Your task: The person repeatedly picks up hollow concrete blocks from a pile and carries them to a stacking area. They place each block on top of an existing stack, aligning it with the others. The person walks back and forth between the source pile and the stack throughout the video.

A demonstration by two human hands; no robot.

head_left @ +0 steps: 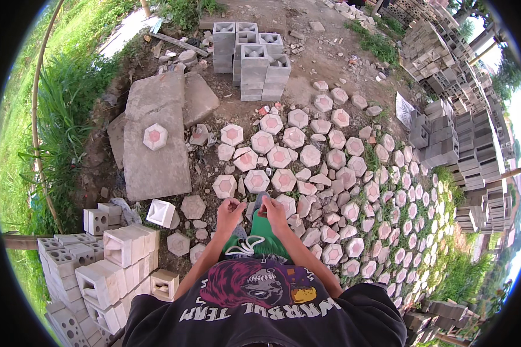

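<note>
Paver [224, 185], hexagonal, no clear long axis, lay just ahead of the left hand [230, 211], farther from the right hand [271, 208]; from afar I saw both curled, apart, but couldn't tell whether either pinched anything

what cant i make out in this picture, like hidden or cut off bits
Head view: left hand and right hand; curled fingers hide whether they hold anything.
Head view: lower-left block stack; outer side cut off by the dark rim.
Head view: paving stones toward the right; too small to count, with grass between them.
</note>
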